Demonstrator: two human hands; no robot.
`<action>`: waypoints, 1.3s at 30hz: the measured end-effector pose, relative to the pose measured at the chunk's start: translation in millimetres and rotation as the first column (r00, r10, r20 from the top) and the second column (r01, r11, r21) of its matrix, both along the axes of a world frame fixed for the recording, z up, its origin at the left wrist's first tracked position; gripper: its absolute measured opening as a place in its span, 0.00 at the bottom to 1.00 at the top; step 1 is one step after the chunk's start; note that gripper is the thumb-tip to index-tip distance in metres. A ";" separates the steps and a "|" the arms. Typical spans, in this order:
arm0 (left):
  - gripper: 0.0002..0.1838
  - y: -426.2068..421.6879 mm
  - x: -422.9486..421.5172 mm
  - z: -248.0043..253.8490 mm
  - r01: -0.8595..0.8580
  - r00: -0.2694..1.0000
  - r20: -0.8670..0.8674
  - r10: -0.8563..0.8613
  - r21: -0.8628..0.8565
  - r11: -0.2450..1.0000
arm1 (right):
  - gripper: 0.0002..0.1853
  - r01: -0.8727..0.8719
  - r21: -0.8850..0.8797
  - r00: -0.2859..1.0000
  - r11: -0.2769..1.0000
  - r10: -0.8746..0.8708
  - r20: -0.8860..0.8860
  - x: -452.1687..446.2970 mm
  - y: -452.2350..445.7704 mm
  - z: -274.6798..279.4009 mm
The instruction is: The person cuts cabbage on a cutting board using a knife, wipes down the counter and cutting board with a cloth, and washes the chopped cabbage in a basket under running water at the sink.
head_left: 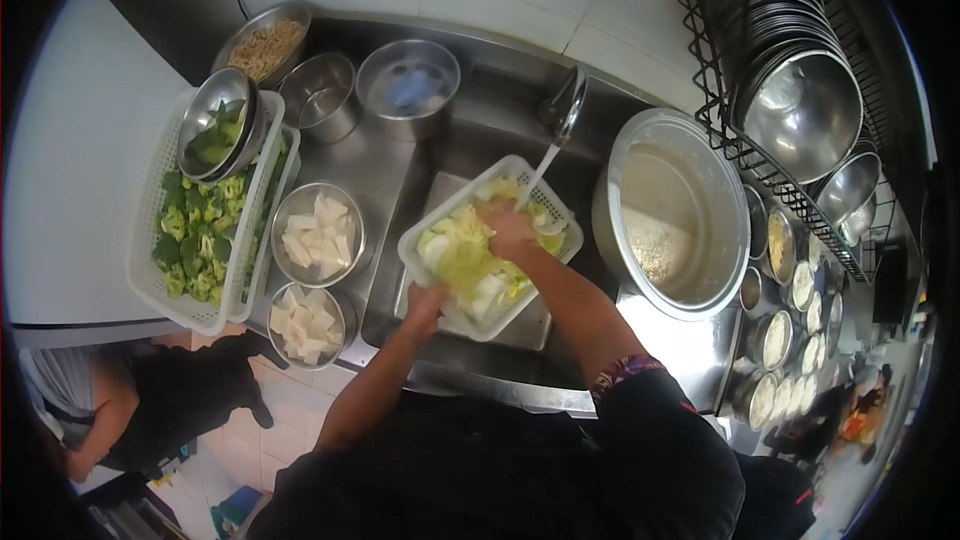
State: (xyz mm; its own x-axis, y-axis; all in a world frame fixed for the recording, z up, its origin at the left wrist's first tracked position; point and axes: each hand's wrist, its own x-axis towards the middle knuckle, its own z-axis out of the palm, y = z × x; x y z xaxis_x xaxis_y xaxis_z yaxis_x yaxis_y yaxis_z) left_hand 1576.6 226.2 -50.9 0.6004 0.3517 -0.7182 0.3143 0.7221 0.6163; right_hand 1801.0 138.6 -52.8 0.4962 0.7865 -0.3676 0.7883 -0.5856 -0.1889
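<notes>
A white plastic basket (408, 248) of chopped cabbage (465, 258) sits tilted over the sink (490, 90). My left hand (426, 308) grips the basket's near left edge. Among the leaves is my right hand (510, 228), its fingers blurred and partly hidden by the cabbage. Water (540, 172) runs from the faucet (572, 115) into the basket, close to that hand. Beneath the basket, a metal tray (535, 328) shows in part.
Left of the sink stand a broccoli basket (145, 270), two bowls of white chunks (318, 240) and metal pots (410, 125). On the right are a large pot (605, 205), a rack of metal bowls (715, 90) and several filled bowls (775, 340). Another person (110, 390) is at lower left.
</notes>
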 end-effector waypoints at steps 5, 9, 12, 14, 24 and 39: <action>0.41 7.7 -11.9 -7.2 0.000 0.992 0.130 0.001 -0.014 1.000 | 0.29 0.068 0.183 0.997 0.981 -0.075 0.029 21.0 -10.3 -20.3; 0.39 8.1 -2.5 -16.3 0.002 0.997 0.078 -0.001 -0.011 1.000 | 0.21 0.142 0.203 0.987 0.969 -0.153 0.042 9.6 0.6 25.1; 0.38 11.6 8.1 -20.4 -0.025 0.997 0.077 0.028 -0.039 0.999 | 0.22 0.169 0.235 0.986 0.957 -0.162 -0.047 10.0 -0.4 48.1; 0.37 13.0 12.4 -20.4 -0.056 0.997 0.059 0.057 -0.015 0.998 | 0.24 0.145 0.356 0.989 0.923 -0.124 -0.083 14.1 -6.6 46.6; 0.37 12.7 12.7 -32.1 -0.144 0.985 0.086 0.153 -0.095 0.985 | 0.59 0.174 0.015 0.980 0.985 -0.171 -0.105 8.1 -43.6 63.6; 0.36 21.9 3.6 -37.5 -0.169 0.976 0.134 0.173 -0.040 0.985 | 0.32 0.262 0.389 0.965 0.883 -0.249 -0.084 75.9 6.6 -9.6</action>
